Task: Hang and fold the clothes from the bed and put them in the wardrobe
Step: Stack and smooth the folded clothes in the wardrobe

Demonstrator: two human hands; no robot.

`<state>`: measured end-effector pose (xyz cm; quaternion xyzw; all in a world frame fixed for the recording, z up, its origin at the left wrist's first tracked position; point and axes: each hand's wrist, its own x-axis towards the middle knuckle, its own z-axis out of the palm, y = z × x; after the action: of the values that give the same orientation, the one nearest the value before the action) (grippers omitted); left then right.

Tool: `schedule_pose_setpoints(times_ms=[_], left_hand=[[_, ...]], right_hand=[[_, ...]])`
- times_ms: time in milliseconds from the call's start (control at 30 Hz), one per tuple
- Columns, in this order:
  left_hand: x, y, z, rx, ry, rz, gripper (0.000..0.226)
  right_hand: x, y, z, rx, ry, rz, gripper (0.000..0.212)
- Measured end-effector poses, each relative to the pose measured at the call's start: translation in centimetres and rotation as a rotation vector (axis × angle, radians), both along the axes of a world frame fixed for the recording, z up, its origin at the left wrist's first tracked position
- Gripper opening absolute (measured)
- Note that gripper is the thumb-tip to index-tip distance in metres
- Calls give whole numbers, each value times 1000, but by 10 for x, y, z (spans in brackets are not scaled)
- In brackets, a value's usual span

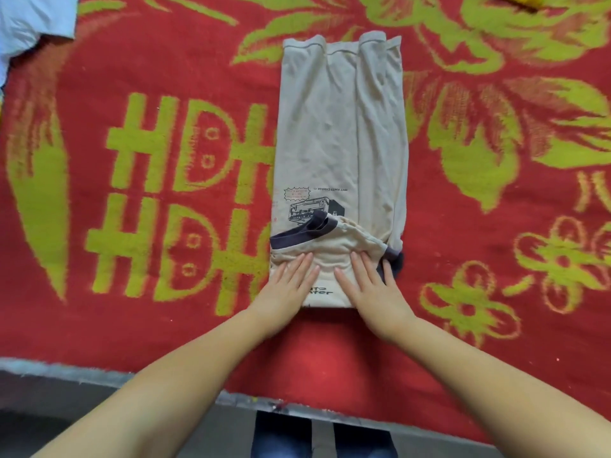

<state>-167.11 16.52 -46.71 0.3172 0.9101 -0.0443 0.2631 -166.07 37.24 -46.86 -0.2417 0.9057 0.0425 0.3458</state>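
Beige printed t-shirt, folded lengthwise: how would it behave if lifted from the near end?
The beige printed t-shirt is probably floppy: thin, wrinkled fabric would sag and unfold. Likely light. On the red patterned blanket it would probably bunch rather than slide when pushed.

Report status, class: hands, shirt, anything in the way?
Left hand and right hand flat, pressing the beige shirt. Sides folded in, near end turned over, lying on red blanket. Nothing in the way.

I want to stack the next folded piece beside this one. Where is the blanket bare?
Bare blanket lies left of the beige T-shirt, up to the pale blue garment in the far-left corner, and right of it, below the yellow item. The near end is crowded: left hand and right hand press there.
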Motion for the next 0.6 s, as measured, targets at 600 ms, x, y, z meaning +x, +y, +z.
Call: schedule_pose_setpoints(times_ms=[600], left_hand=[[-93,-19,75,226,-837,562,23]], right_hand=[[-109,21,85,-295,-441,-349,14]])
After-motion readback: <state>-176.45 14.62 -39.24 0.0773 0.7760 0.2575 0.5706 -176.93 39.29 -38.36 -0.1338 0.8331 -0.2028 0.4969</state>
